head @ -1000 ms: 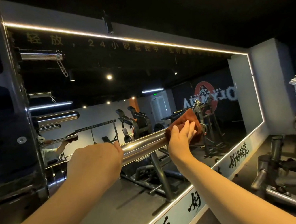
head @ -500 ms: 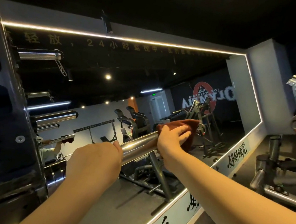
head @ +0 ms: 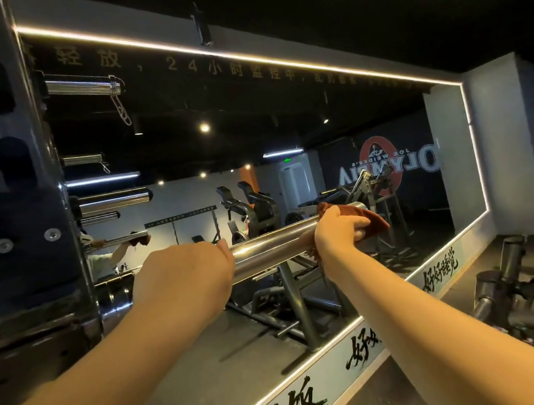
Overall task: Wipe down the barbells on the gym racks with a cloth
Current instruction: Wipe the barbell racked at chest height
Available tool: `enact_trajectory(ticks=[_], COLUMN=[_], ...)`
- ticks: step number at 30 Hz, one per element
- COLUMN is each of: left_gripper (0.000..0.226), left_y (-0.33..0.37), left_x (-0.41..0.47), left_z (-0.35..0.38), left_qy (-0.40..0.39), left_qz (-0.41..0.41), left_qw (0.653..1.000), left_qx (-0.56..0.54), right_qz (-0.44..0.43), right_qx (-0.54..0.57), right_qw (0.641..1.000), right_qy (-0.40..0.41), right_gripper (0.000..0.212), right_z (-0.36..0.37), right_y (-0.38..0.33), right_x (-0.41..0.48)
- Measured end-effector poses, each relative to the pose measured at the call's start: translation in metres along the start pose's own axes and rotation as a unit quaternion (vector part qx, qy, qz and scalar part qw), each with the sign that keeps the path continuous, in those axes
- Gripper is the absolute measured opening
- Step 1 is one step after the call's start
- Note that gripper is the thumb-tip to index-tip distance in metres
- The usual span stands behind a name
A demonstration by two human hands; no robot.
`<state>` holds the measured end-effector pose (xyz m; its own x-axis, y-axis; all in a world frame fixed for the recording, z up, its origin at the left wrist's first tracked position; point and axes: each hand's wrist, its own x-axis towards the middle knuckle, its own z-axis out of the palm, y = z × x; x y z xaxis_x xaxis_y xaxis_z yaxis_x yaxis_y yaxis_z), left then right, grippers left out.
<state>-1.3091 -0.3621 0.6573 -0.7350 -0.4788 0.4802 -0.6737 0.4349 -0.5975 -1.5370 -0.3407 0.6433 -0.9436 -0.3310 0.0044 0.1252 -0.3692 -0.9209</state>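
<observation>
A shiny steel barbell (head: 272,248) runs from the black rack upright (head: 21,235) at lower left out toward the mirror. My left hand (head: 185,277) grips the bar close to the rack, its fingers wrapped round the far side. Farther along, near the bar's end, my right hand (head: 337,233) holds a rust-brown cloth (head: 374,220) curled over the top of the bar. The cloth hides the bar beneath it, and only the bar's tip shows past it.
Other chrome bar ends (head: 81,88) stick out of the rack above. A big wall mirror (head: 302,145) with a lit edge reflects gym machines. A low white ledge with black lettering (head: 361,348) runs below it. Weight machines (head: 521,302) stand at the right.
My right hand slid the cloth back along the bar toward me, then outward again, and its fingers curled down over the bar. The left hand kept its grip.
</observation>
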Motion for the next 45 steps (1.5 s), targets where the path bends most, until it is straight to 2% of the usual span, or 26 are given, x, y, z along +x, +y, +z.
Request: enact_trajectory(ticks=[4,8,10,12,16,18,22,25,26,28,30,33,36,40,43,45], left_gripper=[0.036,0.032,0.030,0.039,0.028,0.025,0.022,0.027,0.027,0.024,0.023,0.022,0.025,0.019,0.019,0.015], left_y=[0.002,0.003,0.003,0.001,-0.006,-0.021,-0.053,-0.061,-0.059,-0.055,-0.053,-0.052,-0.052,-0.052,-0.053,-0.053], left_x=[0.002,0.000,-0.001,-0.005,-0.021,-0.027,-0.049,-0.057,-0.057,-0.053,-0.052,-0.056,-0.057,-0.056,-0.054,-0.052], left_z=[0.002,0.005,0.005,0.001,-0.006,-0.010,-0.013,-0.008,-0.007,-0.005,-0.005,-0.005,-0.005,-0.003,-0.002,-0.002], left_qy=[0.011,0.026,0.029,0.030,0.032,0.023,0.008,0.022,0.024,0.019,0.019,0.024,0.031,0.042,0.051,0.043], left_qz=[-0.042,-0.045,-0.057,-0.075,-0.008,0.012,0.028,0.055,0.058,0.042,0.016,0.010,0.019,0.013,0.011,0.006], left_qw=[0.998,0.996,0.993,0.992,0.999,0.998,1.000,0.998,0.998,0.999,1.000,1.000,0.999,0.999,0.999,0.999], left_qx=[-0.038,-0.077,-0.101,-0.097,-0.042,-0.055,-0.005,0.004,0.008,-0.002,-0.013,0.006,0.011,0.003,-0.007,-0.022], right_qz=[-0.123,-0.234,-0.275,-0.317,-0.337,-0.350,-0.341,-0.313,-0.323,-0.382,-0.434,-0.460,-0.465,-0.468,-0.523,-0.528], right_qx=[-0.067,-0.149,-0.203,-0.235,-0.300,-0.327,-0.343,-0.361,-0.379,-0.414,-0.398,-0.387,-0.412,-0.395,-0.386,-0.376], right_qw=[0.988,0.948,0.929,0.910,0.880,0.864,0.864,0.868,0.855,0.810,0.785,0.768,0.758,0.772,0.738,0.730], right_qy=[-0.069,-0.154,-0.145,-0.128,-0.148,-0.153,-0.141,-0.136,-0.142,-0.164,-0.192,-0.221,-0.199,-0.168,-0.184,-0.215], right_gripper=[0.075,0.070,0.059,0.041,0.027,0.025,0.020,0.030,0.033,0.033,0.032,0.034,0.034,0.035,0.042,0.044], right_z=[0.013,0.027,0.027,0.021,0.006,0.002,0.001,0.017,0.025,0.038,0.035,0.019,0.020,0.030,0.023,0.017], right_y=[0.026,0.050,0.047,0.040,0.030,0.027,0.025,0.022,0.024,0.034,0.038,0.033,0.030,0.047,0.059,0.053], right_x=[-0.075,-0.130,-0.119,-0.099,-0.074,-0.070,-0.072,-0.101,-0.115,-0.141,-0.150,-0.133,-0.129,-0.155,-0.157,-0.146])
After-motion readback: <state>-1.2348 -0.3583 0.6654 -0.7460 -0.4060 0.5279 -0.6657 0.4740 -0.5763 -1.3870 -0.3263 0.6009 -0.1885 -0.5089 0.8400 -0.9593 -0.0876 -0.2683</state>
